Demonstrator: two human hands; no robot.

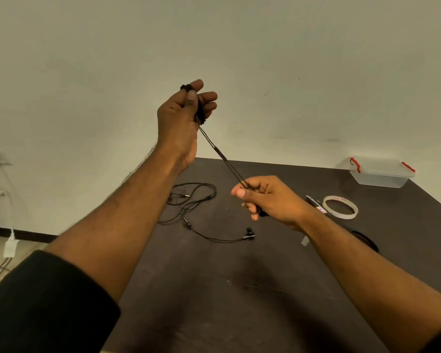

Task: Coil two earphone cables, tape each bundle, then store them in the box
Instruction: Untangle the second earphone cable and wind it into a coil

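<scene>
Black earphone cable [222, 156] runs taut between both hands above the dark table [239, 289]. Raised high, the left hand [182, 115] has coils wound round its fingers and pinned by the thumb; the right hand [267, 197] pinches the free end. A second earphone [196, 207] lies loose near the table's far edge. Tape roll [340, 207] sits toward the right edge, the lidded clear box [381, 171] at the far right corner.
</scene>
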